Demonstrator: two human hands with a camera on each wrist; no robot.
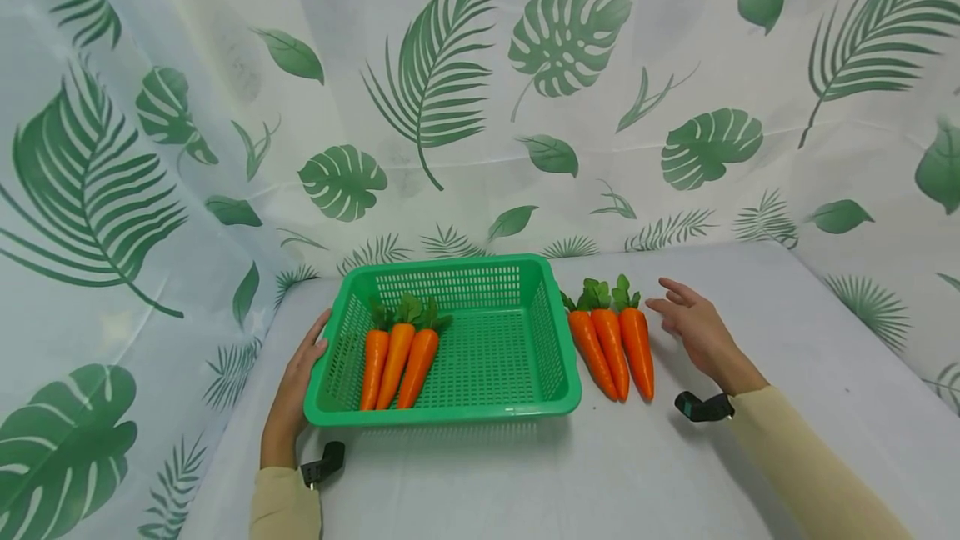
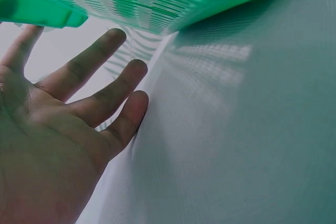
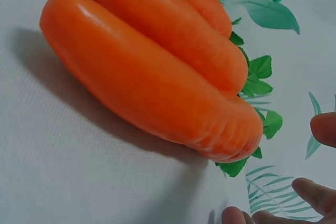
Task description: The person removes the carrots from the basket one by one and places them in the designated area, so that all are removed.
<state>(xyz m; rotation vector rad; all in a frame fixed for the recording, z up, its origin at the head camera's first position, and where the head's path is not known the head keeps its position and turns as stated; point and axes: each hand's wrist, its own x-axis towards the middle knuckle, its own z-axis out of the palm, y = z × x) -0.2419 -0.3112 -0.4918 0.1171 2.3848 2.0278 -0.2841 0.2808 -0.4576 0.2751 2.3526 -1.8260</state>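
Note:
A green plastic basket [image 1: 480,417] stands on the white cloth, with three orange carrots [image 1: 396,365] with leafy tops lying inside at its left. My left hand [image 1: 296,382] is at the basket's left side, fingertips along the rim. The left wrist view shows its fingers [image 2: 113,95] spread and nearly straight beneath the slotted wall. Right of the basket, three more carrots [image 1: 637,352] lie side by side, tops pointing away. Just right of them hovers my right hand [image 1: 697,325], holding nothing, its fingers loosely extended near the green tops.
White cloth [image 1: 480,490] covers the table. Behind and on both sides hangs a white curtain [image 1: 465,207] printed with green leaves. A black wrist device [image 1: 703,407] sits at my right wrist, and another black device [image 1: 324,463] at my left.

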